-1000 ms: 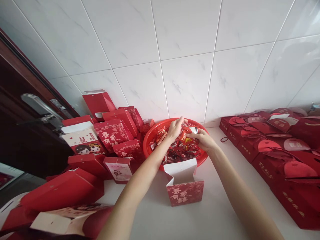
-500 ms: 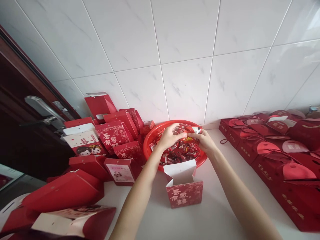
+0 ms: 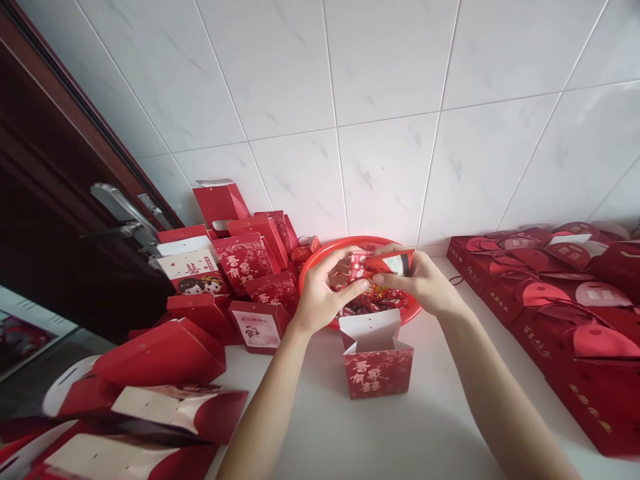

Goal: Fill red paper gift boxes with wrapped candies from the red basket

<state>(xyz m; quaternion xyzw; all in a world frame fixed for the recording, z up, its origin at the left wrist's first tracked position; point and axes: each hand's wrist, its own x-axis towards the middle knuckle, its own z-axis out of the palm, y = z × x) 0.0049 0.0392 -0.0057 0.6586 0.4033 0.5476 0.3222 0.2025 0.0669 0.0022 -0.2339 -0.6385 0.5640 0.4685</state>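
Observation:
Over a round red basket (image 3: 413,311) of wrapped sweets, my left hand (image 3: 325,290) has its fingers curled round small red patterned packets (image 3: 357,265). My right hand (image 3: 425,283) grips a red packet with a white and black part (image 3: 396,265). The two hands are close together, and the packets lie between them. Just in front of the basket stands a red paper box (image 3: 379,373) with its top open and a white flap raised. Neither hand touches this box. Fingers partly hide the packets and the sweets below.
Many red paper boxes (image 3: 245,263) stand or lean at the left, near a dark door with a metal handle (image 3: 123,213). Rows of dark red boxes with ribbons (image 3: 540,313) line the right side. A white tiled wall (image 3: 385,173) rises behind the basket.
Both hands have come nearer, back from the basket's far side, with the packets in them. My left hand's fingers have spread round the packets. The whole view has shifted a little to the left.

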